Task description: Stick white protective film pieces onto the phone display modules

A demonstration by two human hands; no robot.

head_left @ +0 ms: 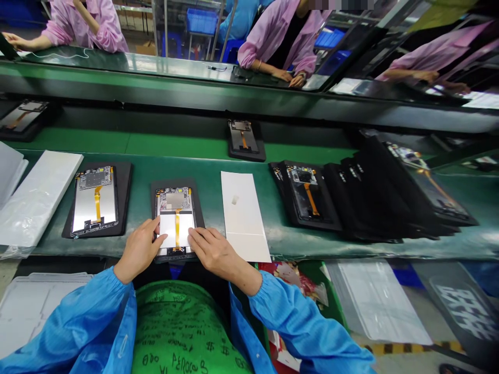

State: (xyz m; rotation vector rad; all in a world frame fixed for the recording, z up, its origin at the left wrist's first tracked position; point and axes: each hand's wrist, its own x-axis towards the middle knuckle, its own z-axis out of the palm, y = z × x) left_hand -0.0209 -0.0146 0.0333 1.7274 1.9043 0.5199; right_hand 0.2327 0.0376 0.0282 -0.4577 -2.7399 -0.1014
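In front of me an opened tablet (184, 217) lies on a black foam pad (197, 208). Its circuit board shows at the top, and an orange ribbon cable runs down over a bright white lower area. My left hand (141, 248) grips the tablet's left edge, thumb over the bright area. From the right, my right hand (213, 251) has its fingers together on the opposite edge; the fingertips' undersides are hidden. A second opened tablet (107, 202) rests on its own pad to the left. Just right of my hands lies a white sheet (242, 218) with a small translucent piece on it.
Several pads with opened tablets (307, 200) lean in an overlapping row at right. Another tablet (244, 137) sits on the green conveyor (171, 143) behind. A plastic-wrapped white stack (41, 202) is at left. Below the bench stands a green bin (331, 296). Co-workers in pink sit opposite.
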